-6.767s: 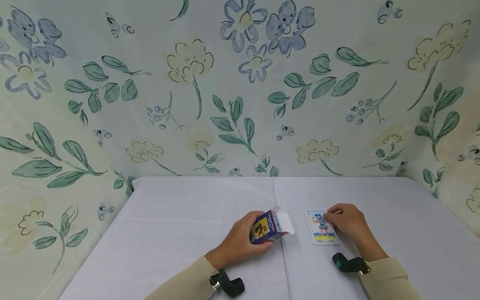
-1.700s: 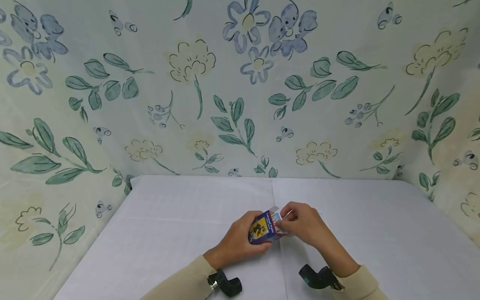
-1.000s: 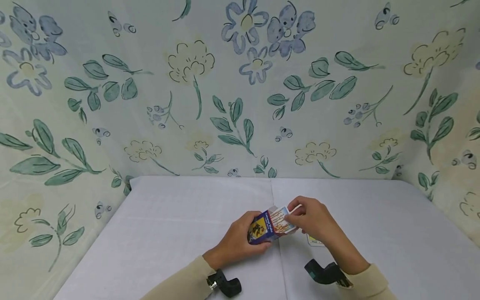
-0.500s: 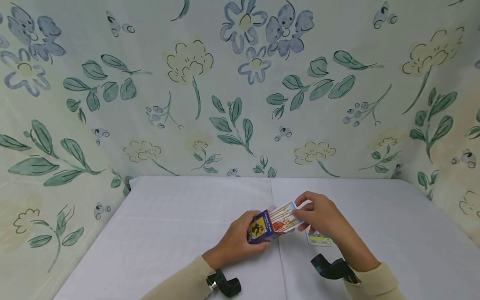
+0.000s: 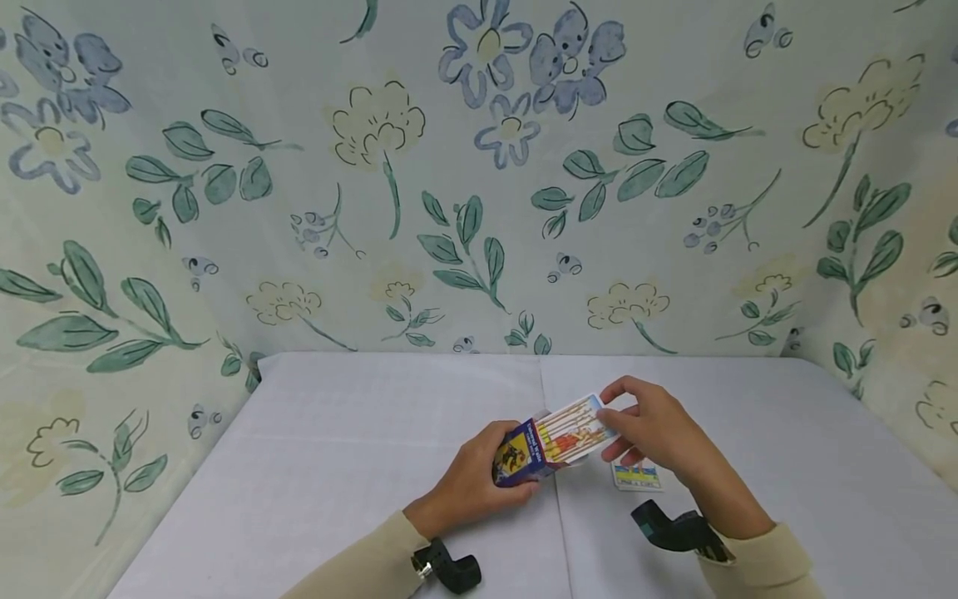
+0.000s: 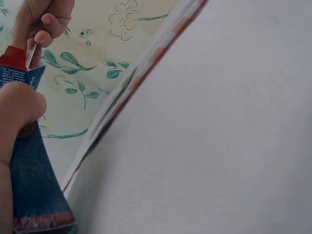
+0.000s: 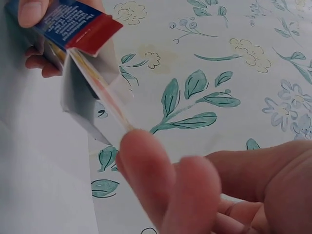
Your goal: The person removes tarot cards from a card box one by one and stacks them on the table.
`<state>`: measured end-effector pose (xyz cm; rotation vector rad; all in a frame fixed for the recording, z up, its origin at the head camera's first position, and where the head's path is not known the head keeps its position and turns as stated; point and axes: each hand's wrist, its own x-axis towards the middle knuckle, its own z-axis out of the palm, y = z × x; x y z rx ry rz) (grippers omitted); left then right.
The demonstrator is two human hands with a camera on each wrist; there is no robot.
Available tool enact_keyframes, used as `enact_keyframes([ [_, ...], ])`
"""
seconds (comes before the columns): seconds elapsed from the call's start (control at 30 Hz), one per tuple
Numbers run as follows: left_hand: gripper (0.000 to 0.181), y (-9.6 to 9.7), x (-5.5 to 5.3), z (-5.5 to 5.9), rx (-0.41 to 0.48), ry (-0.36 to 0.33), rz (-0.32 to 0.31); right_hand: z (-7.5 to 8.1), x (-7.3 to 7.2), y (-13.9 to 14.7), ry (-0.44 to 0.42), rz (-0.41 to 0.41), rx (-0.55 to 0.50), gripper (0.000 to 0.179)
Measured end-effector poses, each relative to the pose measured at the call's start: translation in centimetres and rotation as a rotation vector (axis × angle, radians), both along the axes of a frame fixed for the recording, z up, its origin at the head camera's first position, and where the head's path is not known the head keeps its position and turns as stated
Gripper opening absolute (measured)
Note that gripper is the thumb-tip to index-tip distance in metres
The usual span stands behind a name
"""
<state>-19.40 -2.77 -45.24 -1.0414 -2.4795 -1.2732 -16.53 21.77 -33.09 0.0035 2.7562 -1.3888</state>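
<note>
My left hand [image 5: 475, 478] grips a blue tarot card box [image 5: 516, 456] with a yellow picture panel, its opening facing right. A tarot card [image 5: 572, 431] showing several wands sticks far out of that opening. The thumb and fingers of my right hand [image 5: 662, 426] pinch the card's outer end. Seen from the right wrist, the card [image 7: 105, 92] is edge-on beside the open white flap. The left wrist view shows the box's blue side [image 6: 36, 180]. Below my right hand lies another tarot card [image 5: 638, 478], face up and partly hidden; whether it tops a pile cannot be told.
A white cloth with a fold line covers the table [image 5: 359, 433]. Behind it and at both sides hangs a floral fabric [image 5: 464, 249]. Black wrist cameras [image 5: 449, 570] sit on both sleeves.
My right hand has left the face-up card, reached the box, and drawn the wands card outward up and to the right. The left hand and box stay nearly still.
</note>
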Motion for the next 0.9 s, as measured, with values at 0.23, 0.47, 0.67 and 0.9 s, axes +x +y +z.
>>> enact_keyframes([
  [0.23,0.068,0.1,0.0,0.1,-0.005,-0.006,0.004,0.5,0.1,0.7,-0.006,-0.002,-0.039,0.037],
  [0.47,0.068,0.1,0.0,0.1,-0.001,0.000,0.006,0.9,-0.1,1.5,0.019,-0.002,-0.062,0.042],
  [0.67,0.067,0.1,0.0,0.1,-0.003,-0.003,0.013,1.2,-0.1,2.3,0.050,0.010,-0.051,0.045],
  [0.9,0.068,0.1,0.0,0.1,-0.004,-0.002,0.012,1.6,-0.1,3.0,0.080,0.010,-0.003,0.044],
])
